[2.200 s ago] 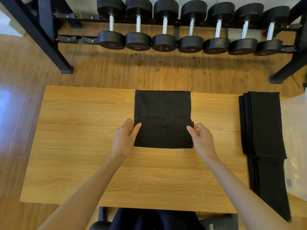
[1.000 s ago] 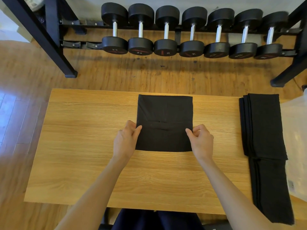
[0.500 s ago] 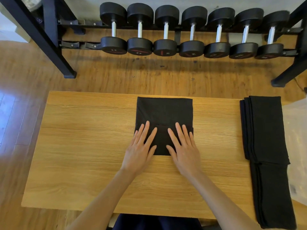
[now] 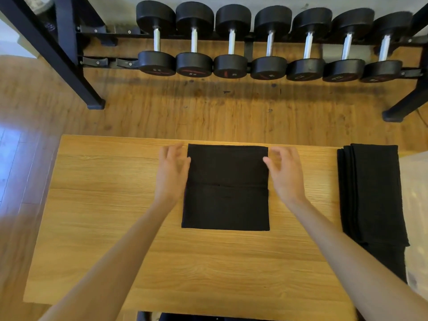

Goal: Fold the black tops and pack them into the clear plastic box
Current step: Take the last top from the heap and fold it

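A black top [image 4: 227,186], folded into a rectangle with a fold line across its middle, lies flat on the far middle of the wooden table [image 4: 115,228]. My left hand [image 4: 172,172] hovers at its far left corner, fingers loosely spread and motion-blurred, holding nothing. My right hand [image 4: 284,172] mirrors it at the far right corner, thumb near the cloth edge. A pile of long folded black tops [image 4: 370,193] lies along the table's right end. The clear plastic box [image 4: 414,205] shows only as a pale translucent edge at the far right.
A black rack [image 4: 69,54] with several dumbbells [image 4: 231,42] stands on the wooden floor beyond the table. Bare tabletop stretches to the left of the folded top and in front of it.
Both hands pinched the near fold, then pressed flat on the top's near half. Now they have lifted off and moved away from me to the far corners.
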Tool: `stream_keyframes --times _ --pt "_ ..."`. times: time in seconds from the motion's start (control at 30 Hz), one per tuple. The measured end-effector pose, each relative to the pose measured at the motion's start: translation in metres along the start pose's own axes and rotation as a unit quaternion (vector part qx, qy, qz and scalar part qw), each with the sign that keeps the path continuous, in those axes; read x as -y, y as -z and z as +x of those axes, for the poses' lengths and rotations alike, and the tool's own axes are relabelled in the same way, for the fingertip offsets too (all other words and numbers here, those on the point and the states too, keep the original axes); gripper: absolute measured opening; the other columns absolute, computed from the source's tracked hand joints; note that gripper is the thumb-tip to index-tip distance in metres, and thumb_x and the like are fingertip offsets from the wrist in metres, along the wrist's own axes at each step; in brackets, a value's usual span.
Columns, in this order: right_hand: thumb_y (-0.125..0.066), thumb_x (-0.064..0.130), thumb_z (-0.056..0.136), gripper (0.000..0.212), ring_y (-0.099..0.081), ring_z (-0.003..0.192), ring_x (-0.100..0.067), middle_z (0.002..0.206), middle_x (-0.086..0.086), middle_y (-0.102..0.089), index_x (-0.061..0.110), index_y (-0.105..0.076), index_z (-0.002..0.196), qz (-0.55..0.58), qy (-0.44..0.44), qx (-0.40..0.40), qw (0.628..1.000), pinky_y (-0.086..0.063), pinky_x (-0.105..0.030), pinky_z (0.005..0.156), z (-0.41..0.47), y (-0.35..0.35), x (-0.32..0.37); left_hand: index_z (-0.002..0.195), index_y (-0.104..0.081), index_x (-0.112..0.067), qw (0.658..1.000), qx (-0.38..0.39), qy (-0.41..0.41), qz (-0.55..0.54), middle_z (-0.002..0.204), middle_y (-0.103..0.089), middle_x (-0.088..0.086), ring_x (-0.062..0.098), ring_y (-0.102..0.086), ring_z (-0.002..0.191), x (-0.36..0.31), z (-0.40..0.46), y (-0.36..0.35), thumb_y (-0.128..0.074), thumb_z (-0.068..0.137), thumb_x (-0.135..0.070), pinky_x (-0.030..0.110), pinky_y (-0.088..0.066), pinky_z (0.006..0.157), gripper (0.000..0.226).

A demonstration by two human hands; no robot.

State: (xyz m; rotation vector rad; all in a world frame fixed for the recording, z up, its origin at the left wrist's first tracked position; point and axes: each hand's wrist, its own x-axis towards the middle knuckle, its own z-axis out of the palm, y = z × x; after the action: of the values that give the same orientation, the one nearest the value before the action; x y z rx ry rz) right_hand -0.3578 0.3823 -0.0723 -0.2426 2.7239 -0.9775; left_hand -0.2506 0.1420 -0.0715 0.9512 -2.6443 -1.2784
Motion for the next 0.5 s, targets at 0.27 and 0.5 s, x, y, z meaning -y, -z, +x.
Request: stream_keyframes --times 0.27,0.5 --pt "-0.075 0.027 0.085 0.021 -0.056 0.086 -0.014 0.098 -0.002 -0.060 0.013 -0.065 0.098 -0.008 -0.040 0.114 0.993 -0.048 -0.030 0.079 0.058 0.012 0.005 0.114 -0.063 -0.015 0.990 0.091 0.112 -0.005 0.091 -0.065 -0.006 0.002 -0.061 0.077 -0.008 0.064 0.007 -0.081 0.080 -0.024 0.010 -0.044 0.069 0.039" --pt "-0.077 0.022 0.082 0.015 -0.058 0.092 -0.019 0.093 0.003 -0.054 0.012 -0.066 0.085 -0.120 -0.030 0.161 0.979 -0.050 -0.035 0.078 0.067 0.011 0.020 0.097 -0.070 -0.018 0.979 0.167 0.112 0.042 0.080 -0.063 -0.002 0.010 -0.060 0.077 -0.010 0.071 0.010 -0.074 0.087 -0.027 0.018 -0.047 0.072 0.015"
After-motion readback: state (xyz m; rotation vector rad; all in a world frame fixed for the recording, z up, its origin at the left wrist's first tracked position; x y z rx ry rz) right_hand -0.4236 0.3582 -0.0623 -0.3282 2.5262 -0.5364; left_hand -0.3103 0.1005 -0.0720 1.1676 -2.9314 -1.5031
